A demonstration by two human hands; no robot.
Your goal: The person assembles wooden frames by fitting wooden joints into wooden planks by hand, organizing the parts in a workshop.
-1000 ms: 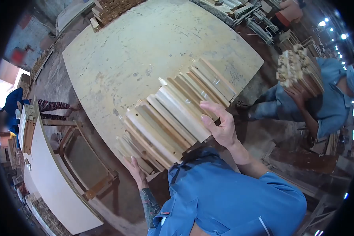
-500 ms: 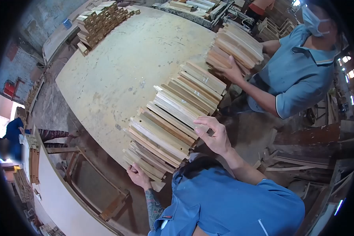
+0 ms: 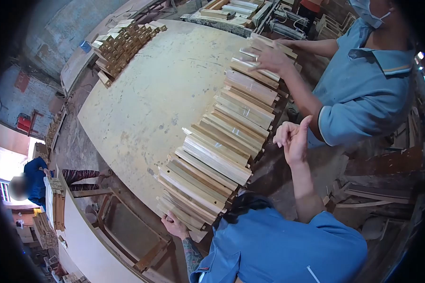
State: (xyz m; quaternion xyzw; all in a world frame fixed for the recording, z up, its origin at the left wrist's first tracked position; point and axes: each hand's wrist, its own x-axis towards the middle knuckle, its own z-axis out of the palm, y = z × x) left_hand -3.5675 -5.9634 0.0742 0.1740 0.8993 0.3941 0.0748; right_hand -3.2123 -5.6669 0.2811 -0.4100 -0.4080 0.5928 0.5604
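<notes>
A long row of wooden slats [image 3: 215,151] lies side by side along the near edge of the pale table [image 3: 141,94]. At the row's lower end, my left hand [image 3: 175,225] is against the outermost slats, its fingers loosely bent and not wrapped round one. My right hand [image 3: 295,141] is raised off the right side of the row, empty, with thumb stretched up and away from the loosely curled fingers. Across from it, a co-worker's hand [image 3: 271,59] is spread over the upper slats, blurred; that person's other hand is partly hidden behind.
Stacked wooden blocks [image 3: 123,47] stand at the table's far left corner. A masked co-worker in a blue shirt [image 3: 373,89] stands close on the right. Another person [image 3: 35,179] is at the far left. A wooden frame [image 3: 148,254] stands at lower left.
The co-worker's bundle of slats has come down onto the upper end of the row, and one hand has let go. My right hand has lifted away rightward, its fingers curling.
</notes>
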